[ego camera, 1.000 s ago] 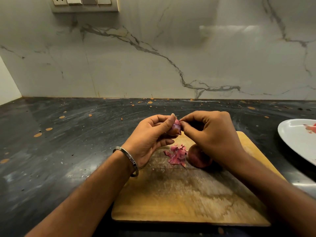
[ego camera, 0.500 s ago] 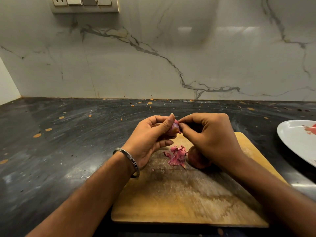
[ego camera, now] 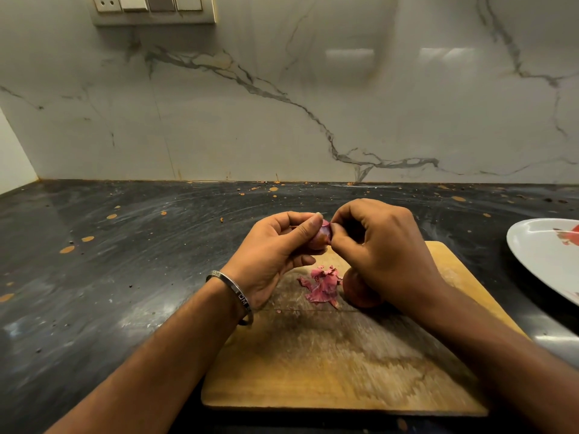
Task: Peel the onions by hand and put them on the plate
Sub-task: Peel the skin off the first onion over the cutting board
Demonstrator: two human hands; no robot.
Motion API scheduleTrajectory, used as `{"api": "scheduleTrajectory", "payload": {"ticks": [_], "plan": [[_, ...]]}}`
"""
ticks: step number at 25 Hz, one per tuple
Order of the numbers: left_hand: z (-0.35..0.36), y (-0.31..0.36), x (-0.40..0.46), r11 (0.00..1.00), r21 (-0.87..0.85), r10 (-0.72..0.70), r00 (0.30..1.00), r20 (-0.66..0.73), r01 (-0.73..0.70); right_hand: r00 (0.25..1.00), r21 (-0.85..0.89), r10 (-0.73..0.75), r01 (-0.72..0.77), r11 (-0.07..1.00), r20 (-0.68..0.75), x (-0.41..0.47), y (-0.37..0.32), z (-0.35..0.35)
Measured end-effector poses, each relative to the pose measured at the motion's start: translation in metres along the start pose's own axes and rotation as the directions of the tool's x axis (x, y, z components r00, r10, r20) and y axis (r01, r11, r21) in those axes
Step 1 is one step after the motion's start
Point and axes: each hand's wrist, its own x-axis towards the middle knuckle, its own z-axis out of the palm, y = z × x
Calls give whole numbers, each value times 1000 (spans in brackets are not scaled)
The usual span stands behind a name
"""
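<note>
My left hand grips a small red onion above the far end of the wooden cutting board. My right hand pinches the onion's skin with thumb and fingertips. Most of this onion is hidden by my fingers. A second onion lies on the board, partly under my right wrist. Beside it lies a small heap of pink peels. The white plate sits at the right edge, only partly in view, with a bit of red on it.
The board lies on a dark speckled counter that reaches back to a marble wall. A switch panel is mounted high on the wall at the left.
Both hands stay together on the small onion. My right fingers have shifted slightly on the skin. The onion on the board, the peels and the plate lie as before.
</note>
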Motion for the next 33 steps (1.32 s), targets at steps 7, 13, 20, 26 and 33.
{"api": "scheduleTrajectory", "payload": {"ticks": [7, 13, 20, 26, 33], "plan": [[2, 1, -1, 1000, 14, -9, 1000, 10, 9, 998, 34, 61, -62, 998, 18, 2, 5, 3], [3, 0, 0, 994, -100, -51, 998, 33, 55, 967, 226, 249, -255, 940, 55, 3, 8, 7], [0, 2, 2, 988, -144, -54, 998, 10, 55, 953, 354, 294, -302, 885, 78, 5, 7, 5], [0, 2, 0, 990, -135, -28, 999, 40, 33, 972, 352, 234, -225, 909, 17, 1, 3, 2], [1, 4, -1, 986, -155, -49, 998, 51, 56, 981, 295, 189, -172, 940, -31, 2, 7, 3]]}}
